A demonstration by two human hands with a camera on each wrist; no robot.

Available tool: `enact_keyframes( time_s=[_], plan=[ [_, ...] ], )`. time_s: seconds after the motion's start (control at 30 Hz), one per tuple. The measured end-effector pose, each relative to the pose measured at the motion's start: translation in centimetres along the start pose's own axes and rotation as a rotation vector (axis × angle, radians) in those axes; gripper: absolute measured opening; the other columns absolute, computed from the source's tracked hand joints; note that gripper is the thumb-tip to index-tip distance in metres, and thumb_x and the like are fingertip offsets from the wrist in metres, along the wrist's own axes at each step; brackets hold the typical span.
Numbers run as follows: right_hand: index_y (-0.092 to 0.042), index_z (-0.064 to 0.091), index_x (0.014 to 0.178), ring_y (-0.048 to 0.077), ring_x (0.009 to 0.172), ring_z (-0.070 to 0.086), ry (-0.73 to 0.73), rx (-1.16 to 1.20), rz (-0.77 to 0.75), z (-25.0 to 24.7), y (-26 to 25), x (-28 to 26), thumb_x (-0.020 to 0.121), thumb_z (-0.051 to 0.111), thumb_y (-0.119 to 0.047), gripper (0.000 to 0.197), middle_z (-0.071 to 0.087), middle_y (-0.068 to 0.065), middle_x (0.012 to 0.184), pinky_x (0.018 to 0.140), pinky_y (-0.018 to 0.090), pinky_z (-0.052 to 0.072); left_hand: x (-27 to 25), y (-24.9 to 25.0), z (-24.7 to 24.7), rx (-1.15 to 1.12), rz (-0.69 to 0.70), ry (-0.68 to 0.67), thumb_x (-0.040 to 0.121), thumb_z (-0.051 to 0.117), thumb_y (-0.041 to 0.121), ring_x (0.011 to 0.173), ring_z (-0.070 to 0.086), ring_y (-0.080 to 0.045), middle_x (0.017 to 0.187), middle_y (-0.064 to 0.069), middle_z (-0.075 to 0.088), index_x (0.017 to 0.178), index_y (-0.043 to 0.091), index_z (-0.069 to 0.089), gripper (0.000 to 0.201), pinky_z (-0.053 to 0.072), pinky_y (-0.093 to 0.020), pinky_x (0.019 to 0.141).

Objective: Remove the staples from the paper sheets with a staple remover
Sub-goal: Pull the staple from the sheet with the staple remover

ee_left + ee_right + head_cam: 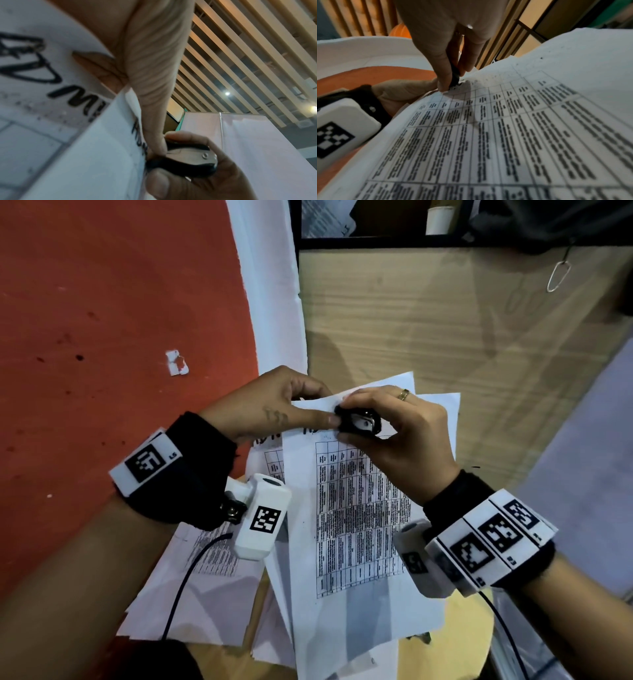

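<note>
Red matte flooring (102, 320), speckled with dark spots, fills the left of our head view, edged by a curved white band (270, 302). To the right we see a pale wood-grain table (445, 337), smooth and flat, with a black-framed shelf at its far end.

Below our hands a loose pile of printed sheets (205, 587) fans out. Over it we hold up the paper sheets (349, 525), thin white pages printed with a dense black grid of small text, headed in thick handwritten marker strokes; the wrist views show the top page bowing softly.

Our left hand (270, 405) pinches the upper corner of these sheets, thumb on the front, fingers curled behind. Our right hand (400, 436), a gold ring (404, 394) on one finger, is clamped around the staple remover (358, 422), thumb and fingers squeezing its two rounded black plastic grips together. The left wrist view shows a shiny metal plate with a small rivet between those grips. Its nose sits against the top edge of the paper sheets, just beside our left thumb tip; we cannot make out the staple itself.

A small torn white scrap (177, 363) lies on the flooring.
</note>
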State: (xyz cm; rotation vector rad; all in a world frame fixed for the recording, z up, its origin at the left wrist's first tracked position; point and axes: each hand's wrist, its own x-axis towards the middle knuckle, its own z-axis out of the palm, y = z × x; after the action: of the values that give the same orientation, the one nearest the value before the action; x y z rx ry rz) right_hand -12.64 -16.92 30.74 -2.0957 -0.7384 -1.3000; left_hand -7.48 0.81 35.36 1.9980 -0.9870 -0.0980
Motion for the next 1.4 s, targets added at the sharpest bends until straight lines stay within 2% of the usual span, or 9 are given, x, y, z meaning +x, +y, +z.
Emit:
enact_keyframes(
  time_s=[0.23,0.57,0.77,0.83,0.93,1.1,1.23,1.33,1.4],
  plan=[
    [-0.012,0.07,0.093,0.011,0.082,0.065,0.033,0.203,0.129,-0.2,-0.3,0.0,0.064,0.082,-0.013,0.031,0.066,-0.008,0.09,0.074,0.032,0.055,0.1,-0.5,0.3,-0.152,0.053,0.099,0.069,0.075,0.024,0.068,0.06,-0.002,0.07,0.007,0.07,0.078,0.017,0.073,0.011,0.046,-0.014,0.067],
    [-0.022,0.067,0.093,0.018,0.089,0.069,0.032,0.572,0.342,0.1,-0.3,0.0,0.06,0.081,-0.02,0.036,0.071,0.0,0.094,0.085,0.033,0.053,-0.2,-0.8,0.6,-0.19,0.084,0.153,0.076,0.072,0.016,0.067,0.059,-0.008,0.075,-0.007,0.067,0.082,0.008,0.071,0.01,0.047,-0.02,0.064],
    [-0.016,0.066,0.092,0.017,0.085,0.067,0.053,0.382,0.339,0.8,-0.4,-0.1,0.065,0.081,-0.014,0.031,0.069,0.002,0.088,0.078,0.033,0.056,0.4,-2.2,1.9,0.164,0.088,0.399,0.068,0.064,0.051,0.062,0.058,-0.024,0.068,-0.006,0.067,0.08,0.023,0.069,0.031,0.049,-0.039,0.065],
    [-0.016,0.066,0.092,0.02,0.083,0.066,0.075,0.321,0.322,1.1,-0.4,-0.3,0.067,0.081,-0.013,0.029,0.067,0.002,0.087,0.076,0.04,0.056,0.5,-2.5,2.3,0.291,0.102,0.472,0.069,0.059,0.052,0.057,0.052,-0.022,0.063,-0.004,0.062,0.08,0.022,0.067,0.034,0.047,-0.036,0.06],
    [-0.017,0.065,0.089,0.025,0.083,0.068,0.199,0.405,0.413,0.8,0.5,-1.4,0.068,0.08,-0.009,0.027,0.068,0.01,0.088,0.076,0.032,0.055,0.1,-3.0,1.8,0.455,0.084,0.529,0.069,0.048,0.055,0.06,0.056,-0.024,0.06,-0.003,0.061,0.077,0.016,0.068,0.045,0.044,-0.034,0.058],
    [-0.029,0.065,0.081,0.021,0.081,0.068,0.07,0.326,0.652,1.8,3.5,-6.5,0.064,0.083,-0.009,0.032,0.069,0.009,0.086,0.075,0.031,0.055,0.0,-3.9,0.3,0.509,0.056,0.449,0.064,0.042,0.059,0.061,0.054,-0.03,0.063,-0.009,0.062,0.082,0.017,0.07,0.054,0.043,-0.034,0.06],
    [-0.014,0.07,0.086,0.0,0.084,0.059,-0.053,0.219,0.776,1.6,5.1,-8.7,0.054,0.087,-0.006,0.038,0.057,0.0,0.1,0.076,0.006,0.043,0.8,-4.9,-0.9,0.46,0.032,0.341,0.067,0.05,0.058,0.068,0.06,-0.032,0.071,-0.01,0.068,0.082,0.02,0.069,0.046,0.05,-0.038,0.067],
    [-0.007,0.068,0.091,-0.012,0.1,0.054,-0.037,0.453,0.888,-0.1,5.9,-7.7,0.057,0.08,0.008,0.039,0.049,-0.005,0.114,0.076,0.001,0.041,1.0,-5.7,-1.9,0.258,0.024,0.186,0.074,0.063,0.046,0.077,0.066,-0.014,0.083,-0.004,0.073,0.084,0.017,0.071,0.032,0.051,-0.028,0.077],
    [0.002,0.065,0.099,-0.003,0.083,0.064,-0.201,0.695,0.959,-1.0,6.4,-6.8,0.056,0.077,0.014,0.046,0.062,0.003,0.108,0.066,0.008,0.047,1.1,-5.8,-2.4,0.149,0.014,0.106,0.083,0.07,0.023,0.073,0.061,-0.002,0.077,0.006,0.07,0.083,0.01,0.069,0.014,0.047,-0.017,0.071]
  ],
)
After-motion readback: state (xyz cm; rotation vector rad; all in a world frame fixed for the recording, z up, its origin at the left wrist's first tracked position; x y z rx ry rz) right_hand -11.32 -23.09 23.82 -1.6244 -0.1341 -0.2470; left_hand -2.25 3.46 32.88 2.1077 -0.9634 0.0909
